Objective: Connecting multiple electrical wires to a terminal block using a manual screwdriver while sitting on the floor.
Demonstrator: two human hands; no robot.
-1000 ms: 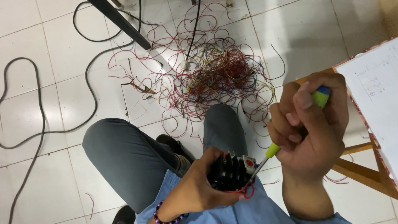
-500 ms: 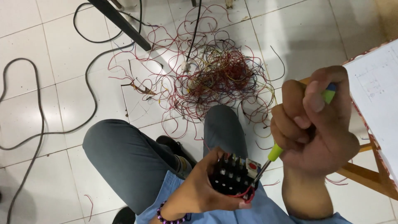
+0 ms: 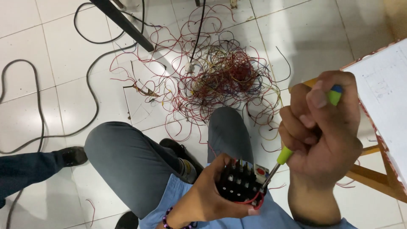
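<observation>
Beyond the knees, tangled wires cover the floor

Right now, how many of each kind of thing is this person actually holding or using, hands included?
Hands: 2 – left hand, right hand
Screwdrivers: 1 – green-handled screwdriver, gripped by the right hand
Electrical blocks: 1 – black terminal block, held by the left hand
Total: 4

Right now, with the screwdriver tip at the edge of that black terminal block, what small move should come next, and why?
Probably seat the tip squarely in the screw head before turning. The right hand fists the screwdriver at a slant, its tip meeting the block beside a red wire, while the left hand cups the block. A slanted tip could slip.
</observation>
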